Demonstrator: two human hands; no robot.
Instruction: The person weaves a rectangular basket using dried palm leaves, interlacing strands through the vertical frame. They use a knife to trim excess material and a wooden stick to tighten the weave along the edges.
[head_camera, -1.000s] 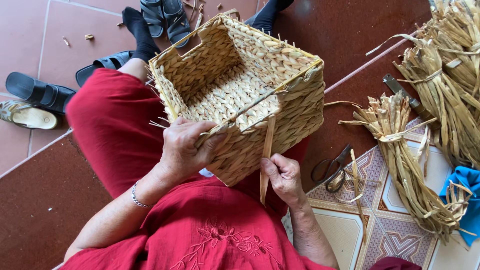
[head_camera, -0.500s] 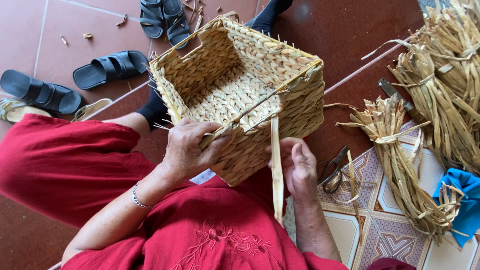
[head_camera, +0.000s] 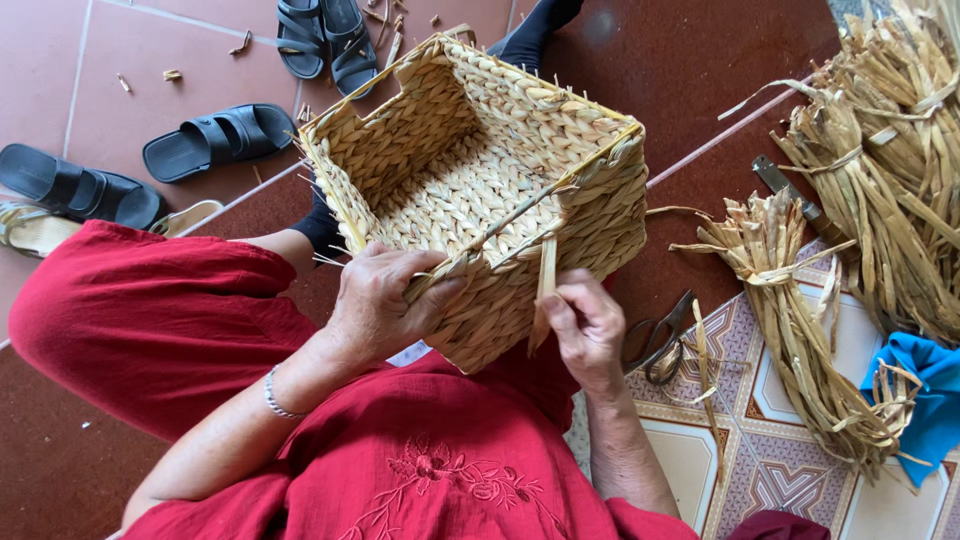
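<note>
You hold a rectangular woven basket (head_camera: 480, 190) of pale straw tipped on your lap, its open mouth turned up and away from you so the near corner and rim face your hands. A loose flat straw strand (head_camera: 545, 290) hangs down from that rim at the corner, and your right hand (head_camera: 585, 325) pinches it between thumb and fingertips, held close to the basket wall where it can be worked into the weave. Your left hand (head_camera: 385, 300) is clenched over the rim beside it, thumb on top and fingers wrapped below, steadying the basket against your red dress (head_camera: 400, 470). A silver bracelet (head_camera: 275, 395) circles your left wrist. Short straw ends bristle from the far rim, not trimmed. On the patterned floor tiles (head_camera: 770, 460) just right of your right hand lies a pair of scissors (head_camera: 660, 340), within easy reach. Beyond them, tied bundles of dried straw (head_camera: 800, 330) lie in a row, with a blue cloth (head_camera: 920, 390) at the right edge. Black sandals (head_camera: 215, 140) sit on the red floor to the upper left.
</note>
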